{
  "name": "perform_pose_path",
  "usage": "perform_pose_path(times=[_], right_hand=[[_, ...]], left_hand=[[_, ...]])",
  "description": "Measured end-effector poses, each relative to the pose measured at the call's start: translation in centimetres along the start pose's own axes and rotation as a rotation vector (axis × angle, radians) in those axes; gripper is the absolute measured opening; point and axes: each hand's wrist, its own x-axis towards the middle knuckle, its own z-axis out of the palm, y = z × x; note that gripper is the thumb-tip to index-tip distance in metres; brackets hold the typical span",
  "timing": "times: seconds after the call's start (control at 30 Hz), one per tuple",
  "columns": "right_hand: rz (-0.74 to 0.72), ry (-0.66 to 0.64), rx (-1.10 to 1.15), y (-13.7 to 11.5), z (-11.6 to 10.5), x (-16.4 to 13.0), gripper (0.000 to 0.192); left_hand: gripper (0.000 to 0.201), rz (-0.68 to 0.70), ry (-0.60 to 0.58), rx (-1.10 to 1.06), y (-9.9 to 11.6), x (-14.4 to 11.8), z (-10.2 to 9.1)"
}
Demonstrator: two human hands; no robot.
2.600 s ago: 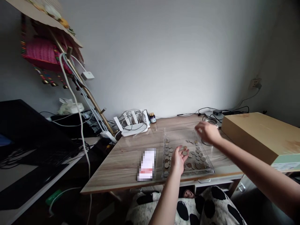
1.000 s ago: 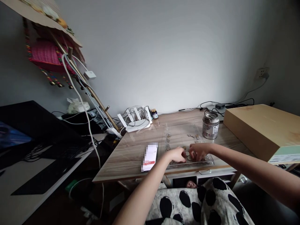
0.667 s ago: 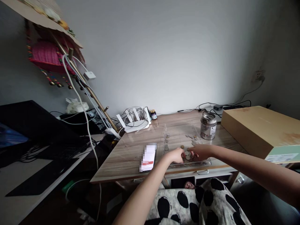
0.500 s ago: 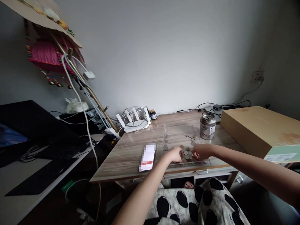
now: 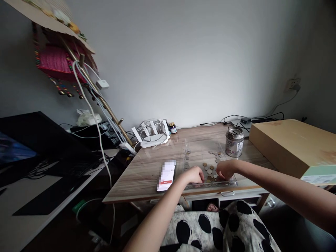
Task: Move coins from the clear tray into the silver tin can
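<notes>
A shallow clear plastic tray [image 5: 201,147] lies at the front of the desk with several silver and brassy coins [image 5: 209,171] in it. My left hand [image 5: 195,174] is inside the tray's front left part, its fingers curled down and closed near the coins. Opposite it, my right hand [image 5: 226,169] is over the front right part, fingers bent inward and closed beside the coins. Whatever the fingertips hold is hidden. Some silver coins [image 5: 187,163] are along the tray's left side, and others [image 5: 216,154] lie at the back right.
A phone [image 5: 166,176] rests left of the tray. Behind it stand a white router [image 5: 154,140] and a small dark jar [image 5: 172,128]. To the right are a metal tin [image 5: 234,141] with a slotted lid and a large cardboard box [image 5: 283,143]. A laptop [image 5: 39,140] sits far left.
The view has shifted slightly. My left fingers have curled in more, and my right fingers have moved a little among the coins. The phone screen shows different content.
</notes>
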Motion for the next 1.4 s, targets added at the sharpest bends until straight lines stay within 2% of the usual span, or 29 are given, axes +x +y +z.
perform_pose_path(times=[0.1, 0.27, 0.37, 0.53, 0.6, 0.67, 0.73, 0.8, 0.9, 0.97, 1.1, 1.23, 1.33, 1.4], right_hand=[[0.057, -0.191, -0.031, -0.5, -0.4, 0.1, 0.021], [0.079, -0.257, -0.045, -0.7, -0.4, 0.8, 0.014], [0.095, -0.228, -0.018, -0.4, -0.3, 1.0, 0.014], [0.055, 0.047, 0.162, 1.8, -0.6, 1.0, 0.006], [0.038, 0.190, 0.343, 3.0, -0.9, 1.1, 0.011], [0.010, 0.318, 0.534, 3.9, -1.2, 1.3, 0.019], [-0.035, 0.425, 0.681, 3.8, -1.5, 1.6, 0.027], [-0.059, 0.508, 0.737, 2.9, -1.8, 1.9, 0.030], [-0.015, 0.619, 0.604, 1.0, -2.3, 2.0, 0.027], [0.031, 0.690, 0.447, 0.1, -2.3, 1.9, 0.029], [0.033, 0.833, 0.283, 0.4, -2.3, 1.0, 0.029], [0.052, 1.058, 0.282, 3.6, -4.4, -2.1, 0.027], [0.286, 1.218, 0.222, 7.2, -7.3, -4.7, 0.023], [0.491, 1.169, 0.157, 9.4, -9.0, -5.5, 0.019]], left_hand=[[0.015, -0.040, -0.056, -0.019, 0.1, 0.3, -0.1], [0.014, -0.062, -0.081, 0.015, -0.2, 0.8, -0.2], [0.017, -0.048, -0.063, 0.037, -0.6, 0.8, -0.3], [0.013, -0.022, -0.020, 0.046, -1.3, 0.3, -0.4], [0.010, -0.027, 0.024, -0.089, -1.2, 0.4, -0.1], [0.006, -0.034, 0.149, -0.395, -0.7, 0.8, 0.3], [0.001, -0.014, 0.278, -0.812, 0.2, 1.7, 1.0], [0.004, 0.027, 0.302, -1.203, 1.3, 2.7, 1.8], [0.009, 0.049, 0.264, -1.630, 2.5, 4.2, 2.8], [0.011, 0.034, 0.261, -1.780, 2.9, 5.0, 3.4], [0.016, -0.029, 0.234, -1.836, 2.8, 5.4, 3.8], [0.015, -0.053, 0.257, -1.744, 2.9, 4.8, 3.8], [0.014, -0.027, 0.241, -1.624, 3.3, 4.3, 4.0], [0.014, -0.018, 0.208, -1.531, 3.6, 4.1, 4.2]])
